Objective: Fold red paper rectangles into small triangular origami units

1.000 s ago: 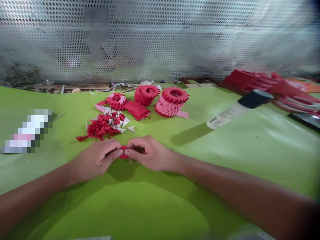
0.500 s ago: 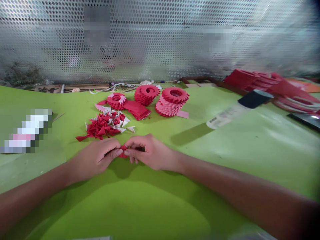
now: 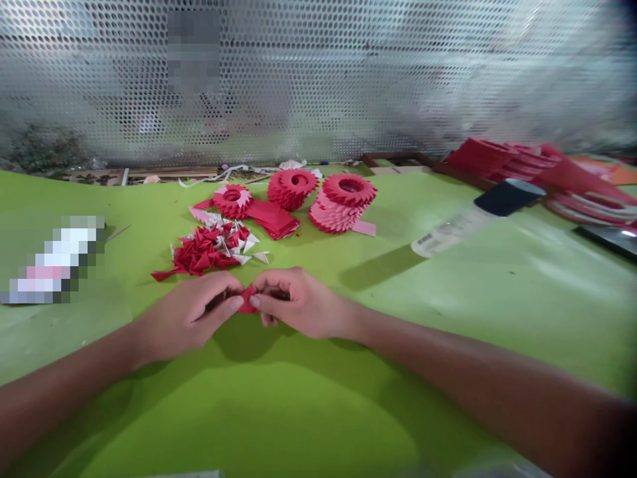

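Observation:
Between my two hands is a small red piece of paper [image 3: 247, 300], partly covered by the fingers. My left hand [image 3: 192, 312] pinches its left edge between thumb and fingers. On the other side, my right hand [image 3: 301, 304] grips it with the thumb on top and the fingers curled. Just beyond lies a heap of folded red and white paper triangles [image 3: 204, 249]. Behind the heap sit a stack of red paper slips [image 3: 275, 219] and a small red-and-pink ring of folded paper [image 3: 231, 200].
Farther back stand a red folded-paper ring [image 3: 292, 188] and a taller red-and-pink one [image 3: 342, 202]. A white bottle with a dark cap [image 3: 472, 219] lies at right, near red paper bundles [image 3: 502, 159]. A blurred-out flat object [image 3: 54, 262] is at left. Perforated metal [image 3: 318, 86] rises behind the green table [image 3: 259, 411].
The left thumb and fingers have shifted slightly on the red paper, and more of it shows between the hands. The other things stay where they were.

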`<action>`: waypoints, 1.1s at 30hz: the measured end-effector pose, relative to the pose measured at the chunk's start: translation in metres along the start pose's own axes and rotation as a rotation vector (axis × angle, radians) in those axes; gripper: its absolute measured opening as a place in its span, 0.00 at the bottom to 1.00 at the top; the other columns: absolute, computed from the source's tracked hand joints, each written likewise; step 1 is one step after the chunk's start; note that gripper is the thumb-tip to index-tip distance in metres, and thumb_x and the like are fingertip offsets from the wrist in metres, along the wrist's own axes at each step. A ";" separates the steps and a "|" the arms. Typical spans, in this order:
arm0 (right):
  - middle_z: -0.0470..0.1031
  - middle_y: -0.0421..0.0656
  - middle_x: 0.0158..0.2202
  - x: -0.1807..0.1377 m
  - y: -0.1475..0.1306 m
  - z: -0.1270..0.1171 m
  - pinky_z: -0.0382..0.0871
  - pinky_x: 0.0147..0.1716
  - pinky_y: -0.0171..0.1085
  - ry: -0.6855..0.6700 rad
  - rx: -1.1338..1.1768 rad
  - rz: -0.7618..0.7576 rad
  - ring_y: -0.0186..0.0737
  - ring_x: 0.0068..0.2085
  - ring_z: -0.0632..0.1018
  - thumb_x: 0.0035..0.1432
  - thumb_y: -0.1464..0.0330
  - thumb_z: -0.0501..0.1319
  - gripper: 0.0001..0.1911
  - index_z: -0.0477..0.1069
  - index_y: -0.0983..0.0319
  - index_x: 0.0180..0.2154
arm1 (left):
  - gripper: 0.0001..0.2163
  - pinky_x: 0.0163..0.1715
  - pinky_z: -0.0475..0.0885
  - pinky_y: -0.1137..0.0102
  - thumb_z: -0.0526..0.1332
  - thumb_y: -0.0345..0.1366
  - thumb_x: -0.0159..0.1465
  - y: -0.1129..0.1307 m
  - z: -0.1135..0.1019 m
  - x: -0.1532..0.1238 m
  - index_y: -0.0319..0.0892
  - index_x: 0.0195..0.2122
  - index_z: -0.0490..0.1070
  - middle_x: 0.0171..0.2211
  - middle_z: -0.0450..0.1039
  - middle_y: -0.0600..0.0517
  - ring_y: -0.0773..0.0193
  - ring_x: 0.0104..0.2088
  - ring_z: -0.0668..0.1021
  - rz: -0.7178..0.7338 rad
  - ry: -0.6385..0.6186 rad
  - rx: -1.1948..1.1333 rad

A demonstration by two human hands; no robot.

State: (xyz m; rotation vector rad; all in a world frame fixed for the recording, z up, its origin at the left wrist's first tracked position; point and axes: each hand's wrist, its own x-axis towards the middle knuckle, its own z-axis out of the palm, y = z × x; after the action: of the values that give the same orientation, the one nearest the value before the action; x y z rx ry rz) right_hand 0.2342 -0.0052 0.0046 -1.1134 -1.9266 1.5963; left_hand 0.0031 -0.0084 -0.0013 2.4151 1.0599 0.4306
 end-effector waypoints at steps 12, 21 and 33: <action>0.76 0.38 0.27 0.003 0.002 -0.003 0.63 0.22 0.29 -0.038 0.050 -0.070 0.29 0.24 0.73 0.66 0.62 0.62 0.11 0.74 0.64 0.38 | 0.12 0.33 0.71 0.72 0.57 0.30 0.71 -0.012 -0.011 -0.011 0.53 0.48 0.76 0.42 0.82 0.56 0.66 0.32 0.81 0.545 0.375 0.465; 0.76 0.38 0.27 0.003 0.001 -0.005 0.64 0.23 0.29 -0.081 0.132 -0.057 0.29 0.25 0.74 0.64 0.61 0.64 0.12 0.75 0.64 0.38 | 0.08 0.31 0.72 0.74 0.59 0.31 0.70 -0.011 -0.006 -0.004 0.50 0.39 0.77 0.37 0.83 0.57 0.68 0.29 0.81 0.579 0.454 0.476; 0.75 0.37 0.26 0.004 0.003 -0.003 0.65 0.22 0.29 -0.031 0.161 -0.129 0.29 0.24 0.73 0.64 0.61 0.64 0.12 0.73 0.64 0.38 | 0.08 0.31 0.76 0.75 0.60 0.35 0.71 -0.002 -0.003 -0.003 0.48 0.38 0.79 0.37 0.83 0.55 0.68 0.32 0.83 0.435 0.445 0.287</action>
State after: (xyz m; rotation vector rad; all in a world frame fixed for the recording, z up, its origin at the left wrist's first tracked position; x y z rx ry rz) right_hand 0.2352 -0.0004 0.0021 -0.8864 -1.8139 1.6728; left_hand -0.0011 -0.0088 -0.0001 2.8958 0.7922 1.0668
